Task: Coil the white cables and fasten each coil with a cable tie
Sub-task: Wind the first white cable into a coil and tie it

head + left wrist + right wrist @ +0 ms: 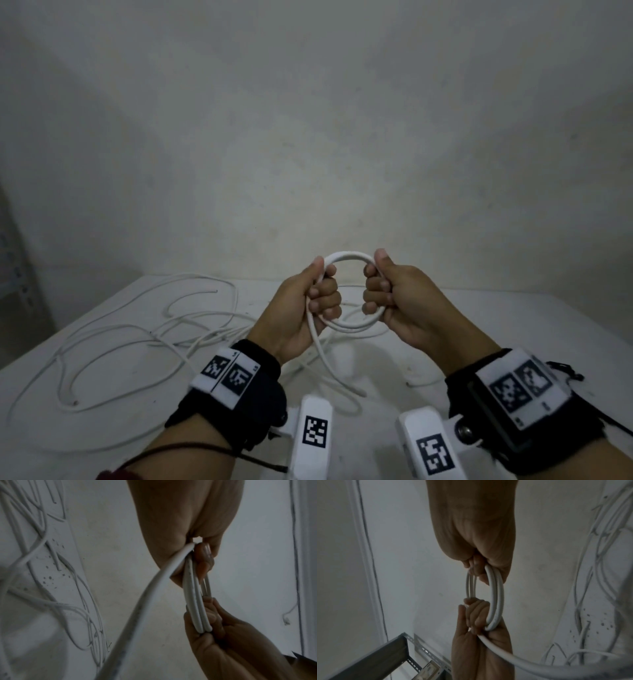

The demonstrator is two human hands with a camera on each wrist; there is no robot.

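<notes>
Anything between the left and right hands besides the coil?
No. Only the white cable coil spans left hand to right hand; head view shows its open centre.

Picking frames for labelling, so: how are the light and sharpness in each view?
Head view: dim, lit patch on the wall, coil sharp, edges bent by the lens. Left wrist view: dark, the near cable blurred. Right wrist view: dark and soft, though the coil between both hands is still readable.

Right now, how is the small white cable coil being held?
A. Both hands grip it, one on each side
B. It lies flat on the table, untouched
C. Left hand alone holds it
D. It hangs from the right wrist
A: the left hand and the right hand each curl round opposite sides of the coil, raised above the table.
</notes>
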